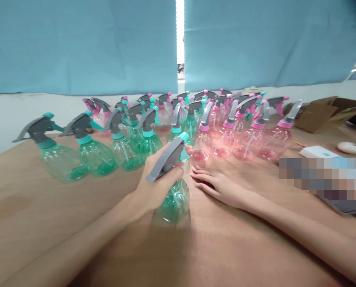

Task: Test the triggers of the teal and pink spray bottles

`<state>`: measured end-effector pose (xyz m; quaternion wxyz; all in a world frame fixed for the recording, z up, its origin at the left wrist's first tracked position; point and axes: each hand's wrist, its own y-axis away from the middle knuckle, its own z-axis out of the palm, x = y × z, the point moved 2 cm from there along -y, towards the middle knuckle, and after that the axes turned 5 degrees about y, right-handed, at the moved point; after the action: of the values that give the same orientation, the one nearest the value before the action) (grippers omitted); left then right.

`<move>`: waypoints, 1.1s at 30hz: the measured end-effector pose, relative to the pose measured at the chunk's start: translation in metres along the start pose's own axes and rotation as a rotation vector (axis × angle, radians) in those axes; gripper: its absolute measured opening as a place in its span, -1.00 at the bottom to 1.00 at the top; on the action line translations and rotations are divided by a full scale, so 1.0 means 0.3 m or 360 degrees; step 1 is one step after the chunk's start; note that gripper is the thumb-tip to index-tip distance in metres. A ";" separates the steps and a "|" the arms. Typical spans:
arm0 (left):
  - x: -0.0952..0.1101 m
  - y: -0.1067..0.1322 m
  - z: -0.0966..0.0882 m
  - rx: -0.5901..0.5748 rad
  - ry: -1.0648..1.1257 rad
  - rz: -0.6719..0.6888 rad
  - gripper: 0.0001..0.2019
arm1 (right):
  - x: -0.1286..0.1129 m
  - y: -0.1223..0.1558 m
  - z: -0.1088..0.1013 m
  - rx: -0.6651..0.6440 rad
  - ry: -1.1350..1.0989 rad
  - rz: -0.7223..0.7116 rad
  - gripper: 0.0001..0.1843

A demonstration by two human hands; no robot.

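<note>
My left hand [160, 179] is wrapped round the neck of a clear green spray bottle [174, 201] with a grey and teal trigger head. The bottle stands upright or nearly so; I cannot tell whether its base touches the table. My right hand [216, 185] lies flat on the tabletop just to the right, fingers stretched toward the bottle and holding nothing. Beyond my hands stand several green spray bottles [97, 157] on the left. Several pink spray bottles [251, 143] with grey and pink heads stand on the right.
More spray bottles fill the rows behind, up to a white wall under blue curtains [82, 48]. At the right are an open cardboard box [318, 113], a white rounded object [349, 148], a small white box [318, 152] and a blurred-out patch. All rest on the wooden table [240, 243].
</note>
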<state>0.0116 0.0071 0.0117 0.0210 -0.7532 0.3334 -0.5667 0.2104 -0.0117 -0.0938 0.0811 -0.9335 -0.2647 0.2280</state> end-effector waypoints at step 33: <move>-0.009 0.001 0.022 0.0161 -0.0075 -0.0026 -0.59 | -0.003 -0.003 -0.004 -0.0003 -0.0010 0.0013 -0.58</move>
<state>0.0169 0.0059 0.0069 0.0623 -0.7670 0.2977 -0.5650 0.2099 -0.0114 -0.0922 0.0785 -0.9339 -0.2614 0.2310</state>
